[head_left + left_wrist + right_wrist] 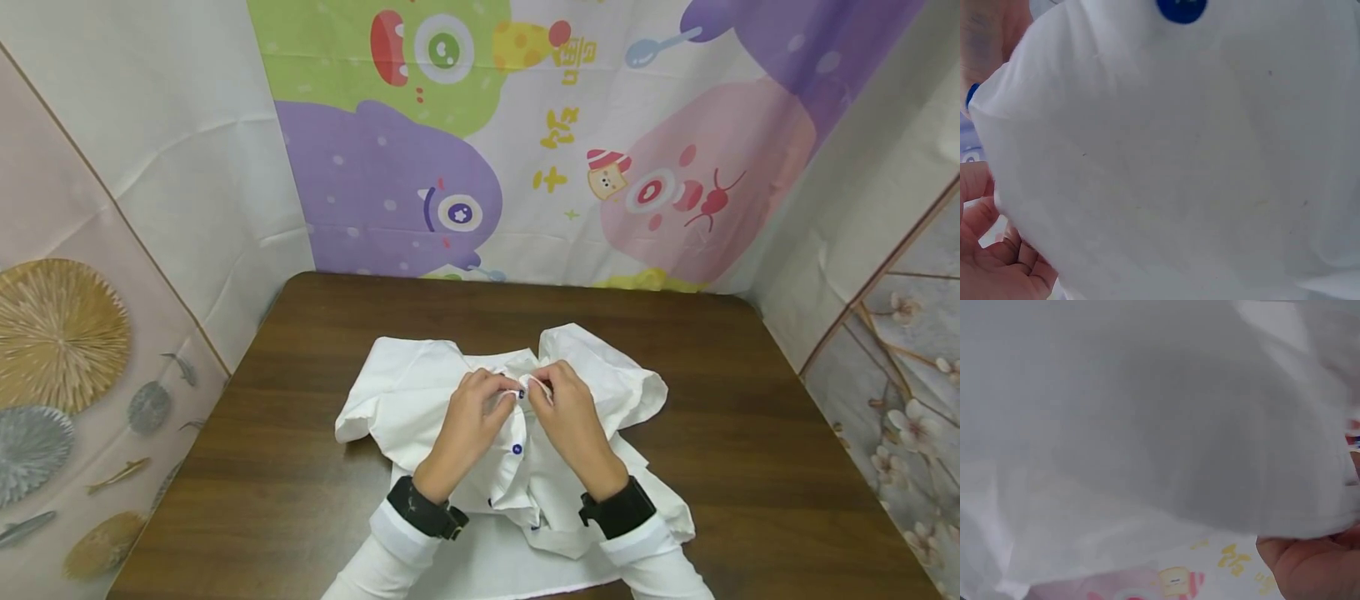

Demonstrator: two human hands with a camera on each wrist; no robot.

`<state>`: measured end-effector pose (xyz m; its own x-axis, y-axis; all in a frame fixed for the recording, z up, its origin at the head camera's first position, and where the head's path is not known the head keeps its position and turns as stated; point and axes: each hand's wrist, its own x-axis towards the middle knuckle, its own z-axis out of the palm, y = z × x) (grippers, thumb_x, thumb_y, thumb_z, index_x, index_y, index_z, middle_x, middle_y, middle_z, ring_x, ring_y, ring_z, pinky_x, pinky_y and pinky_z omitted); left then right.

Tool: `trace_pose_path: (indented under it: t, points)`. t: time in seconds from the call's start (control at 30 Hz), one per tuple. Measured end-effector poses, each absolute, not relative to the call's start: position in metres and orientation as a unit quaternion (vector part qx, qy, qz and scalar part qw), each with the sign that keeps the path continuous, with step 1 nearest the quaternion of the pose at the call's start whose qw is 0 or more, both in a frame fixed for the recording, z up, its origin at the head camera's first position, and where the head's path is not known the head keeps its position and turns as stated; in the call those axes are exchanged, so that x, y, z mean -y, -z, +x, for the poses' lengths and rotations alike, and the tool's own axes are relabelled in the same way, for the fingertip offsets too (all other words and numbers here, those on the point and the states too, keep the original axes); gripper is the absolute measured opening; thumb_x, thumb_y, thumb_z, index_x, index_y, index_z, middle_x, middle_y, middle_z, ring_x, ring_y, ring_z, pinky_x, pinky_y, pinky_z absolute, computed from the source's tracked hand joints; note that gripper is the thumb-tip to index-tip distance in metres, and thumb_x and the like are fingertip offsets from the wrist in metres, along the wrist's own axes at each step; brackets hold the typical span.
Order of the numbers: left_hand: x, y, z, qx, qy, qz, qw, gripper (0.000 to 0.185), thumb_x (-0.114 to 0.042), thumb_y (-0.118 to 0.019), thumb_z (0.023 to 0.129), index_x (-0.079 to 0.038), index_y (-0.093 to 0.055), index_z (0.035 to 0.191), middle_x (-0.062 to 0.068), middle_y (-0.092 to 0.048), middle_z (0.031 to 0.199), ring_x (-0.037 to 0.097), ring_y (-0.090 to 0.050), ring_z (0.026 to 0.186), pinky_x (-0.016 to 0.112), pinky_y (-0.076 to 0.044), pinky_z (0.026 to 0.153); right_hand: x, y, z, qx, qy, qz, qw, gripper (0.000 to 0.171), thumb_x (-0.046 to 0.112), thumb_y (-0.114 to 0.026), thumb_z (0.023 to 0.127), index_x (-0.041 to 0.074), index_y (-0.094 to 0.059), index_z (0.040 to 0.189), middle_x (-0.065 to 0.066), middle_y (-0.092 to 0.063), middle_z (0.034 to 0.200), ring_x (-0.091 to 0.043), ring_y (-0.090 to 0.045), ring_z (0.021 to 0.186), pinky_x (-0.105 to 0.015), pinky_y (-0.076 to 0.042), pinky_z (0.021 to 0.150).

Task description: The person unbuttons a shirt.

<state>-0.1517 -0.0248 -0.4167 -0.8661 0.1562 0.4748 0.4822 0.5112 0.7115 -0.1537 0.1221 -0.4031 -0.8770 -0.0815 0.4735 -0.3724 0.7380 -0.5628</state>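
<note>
A white short-sleeved shirt [420,383] with blue buttons lies spread on the table, its sleeves out to either side. Near the collar, my left hand [468,417] pinches the front edge beside a dark blue button [521,394]. Just across from it, my right hand [570,417] pinches the other front edge between thumb and fingers. The fingertips almost meet, and the cloth partly hides them. Lower on the front strip sits another blue button [517,449]. White cloth fills most of both wrist views, with a blue button [1182,9] at the top of the left one.
The brown wooden table [300,400] extends around the shirt. Behind it hangs a cartoon-printed cloth [540,225], and patterned panels stand at left and right. Each wrist wears a black strap [427,507] over a white sleeve.
</note>
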Motion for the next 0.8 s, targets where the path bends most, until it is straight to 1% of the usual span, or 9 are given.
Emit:
trace_pose_path:
  t: [0.2, 0.3, 0.63, 0.8]
  points:
    - [0.027, 0.417, -0.151, 0.849, 0.463, -0.183, 0.175, 0.013, -0.007, -0.062, 0.082, -0.009, -0.070, 0.091, 0.006, -0.060, 0.084, 0.021, -0.054, 0.083, 0.033, -0.044, 0.076, -0.129, 0.409, -0.156, 0.906, -0.329, 0.128, 0.235, 0.007, 0.005, -0.063, 0.083, -0.001, -0.061, 0.084, -0.010, -0.056, 0.079, -0.020, -0.053, 0.071, -0.034, -0.045, 0.067]
    - [0.028, 0.418, -0.152, 0.848, 0.466, -0.182, 0.177, 0.013, -0.006, -0.062, 0.082, -0.008, -0.070, 0.091, 0.007, -0.061, 0.085, 0.022, -0.054, 0.084, 0.033, -0.044, 0.076, -0.128, 0.409, -0.156, 0.904, -0.330, 0.133, 0.236, 0.007, 0.005, -0.064, 0.083, -0.001, -0.061, 0.084, -0.010, -0.056, 0.079, -0.019, -0.053, 0.071, -0.034, -0.045, 0.067]
    - [0.031, 0.416, -0.150, 0.849, 0.464, -0.180, 0.179, 0.010, -0.006, -0.062, 0.081, -0.008, -0.068, 0.089, 0.005, -0.059, 0.082, 0.021, -0.053, 0.083, 0.032, -0.044, 0.076, -0.132, 0.406, -0.154, 0.906, -0.338, 0.129, 0.219, 0.007, 0.006, -0.065, 0.082, 0.000, -0.061, 0.085, -0.009, -0.056, 0.080, -0.018, -0.053, 0.073, -0.034, -0.045, 0.068]
    - [0.036, 0.419, -0.146, 0.850, 0.466, -0.175, 0.171, 0.009, -0.007, -0.062, 0.080, -0.009, -0.068, 0.087, 0.003, -0.061, 0.084, 0.019, -0.054, 0.084, 0.032, -0.044, 0.078, -0.139, 0.407, -0.150, 0.913, -0.339, 0.119, 0.195, 0.008, 0.005, -0.064, 0.079, 0.001, -0.059, 0.085, -0.008, -0.055, 0.081, -0.019, -0.053, 0.074, -0.034, -0.045, 0.069]
